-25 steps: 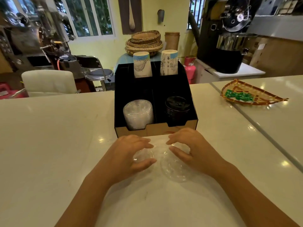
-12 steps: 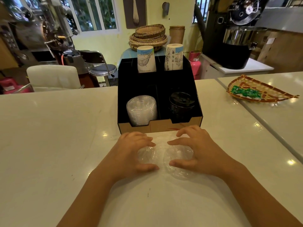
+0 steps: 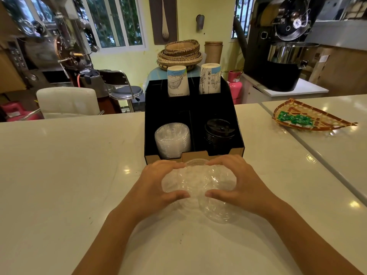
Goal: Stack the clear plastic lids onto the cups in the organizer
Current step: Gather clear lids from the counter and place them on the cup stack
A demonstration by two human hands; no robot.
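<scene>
Left hand: the left hand (image 3: 156,183) was curled around the left side of the loose clear lids (image 3: 196,183), thumb at the near rim and fingers (image 3: 174,165) over the far rim, gripping them.
Right hand: the right hand (image 3: 240,185) mirrored it on the right side, thumb near, fingers far, also closed on the lids.
Loose clear lids: a small overlapping bunch, gathered between both hands on the worktop (image 3: 69,175), about midway along its near-to-far depth; how many, I could not tell. One lid (image 3: 218,213) lay partly outside the grip, toward the near edge.
Organizer: the black organizer (image 3: 238,133) sat directly beyond the hands, its cardboard front lip just beside the fingertips.
Key relation: the stacked clear lids (image 3: 171,140) in the front left compartment lay straight ahead and slightly left, so the left hand was nearer; the move would likely be a short lift forward.
Neighbours: black lids (image 3: 219,131) filled the front right compartment.
Far end: two paper cup stacks (image 3: 177,81) stood upright in the rear compartments.
</scene>
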